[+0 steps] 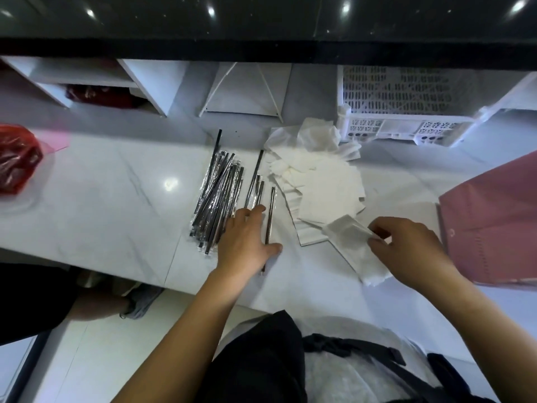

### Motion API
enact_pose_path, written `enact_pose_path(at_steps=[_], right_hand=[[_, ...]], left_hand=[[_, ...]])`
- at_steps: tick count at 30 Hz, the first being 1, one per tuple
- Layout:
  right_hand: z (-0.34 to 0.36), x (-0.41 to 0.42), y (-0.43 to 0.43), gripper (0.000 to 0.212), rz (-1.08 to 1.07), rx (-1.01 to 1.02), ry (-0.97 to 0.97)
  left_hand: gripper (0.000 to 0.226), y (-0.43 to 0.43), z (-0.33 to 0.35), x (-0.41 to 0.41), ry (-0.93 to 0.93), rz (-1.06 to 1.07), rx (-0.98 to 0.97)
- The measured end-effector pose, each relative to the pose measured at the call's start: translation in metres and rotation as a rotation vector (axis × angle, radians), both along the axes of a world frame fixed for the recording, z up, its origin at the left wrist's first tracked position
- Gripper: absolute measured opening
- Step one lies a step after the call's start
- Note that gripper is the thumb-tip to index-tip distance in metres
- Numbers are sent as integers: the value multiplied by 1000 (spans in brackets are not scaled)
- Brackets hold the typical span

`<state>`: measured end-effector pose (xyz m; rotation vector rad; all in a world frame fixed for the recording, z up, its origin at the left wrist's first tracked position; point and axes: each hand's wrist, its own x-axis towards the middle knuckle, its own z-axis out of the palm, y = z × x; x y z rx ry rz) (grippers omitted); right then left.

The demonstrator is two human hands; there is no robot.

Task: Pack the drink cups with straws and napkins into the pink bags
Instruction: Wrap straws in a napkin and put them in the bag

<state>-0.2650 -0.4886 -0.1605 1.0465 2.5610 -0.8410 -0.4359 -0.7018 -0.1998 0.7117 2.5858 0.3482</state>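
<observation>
Two pickups underway: left hand (250, 237) spread over loose straws (259, 190), right hand (406, 248) pinching a napkin (357, 245); next, probably grip one straw, then load the pink bag (494, 228) at three o'clock

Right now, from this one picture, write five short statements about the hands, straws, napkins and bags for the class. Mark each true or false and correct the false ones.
1. The right hand pinches a white napkin. True.
2. The left hand holds a drink cup. False: its straight fingers rest on the wrapped straws; no cup is in view.
3. The pink bag lies to the right of the napkin stack. True.
4. The straws are already inside the pink bag. False: they lie in a pile on the counter, left of the napkin stack.
5. The red bag sits at the right edge. False: it sits at the left edge.
</observation>
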Motion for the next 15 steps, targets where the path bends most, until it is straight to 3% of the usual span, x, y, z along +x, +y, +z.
enact_pose_path(at_steps=[4,8,15], right_hand=[[-2,12,3,12,-125,-76,122],[-7,23,0,13,-176,-54,155],[-5,19,0,19,-398,-429,398]], left_hand=[[72,1,-5,8,63,59,116],[74,-5,-3,6,1,165,180],[58,-16,3,0,-61,312,200]])
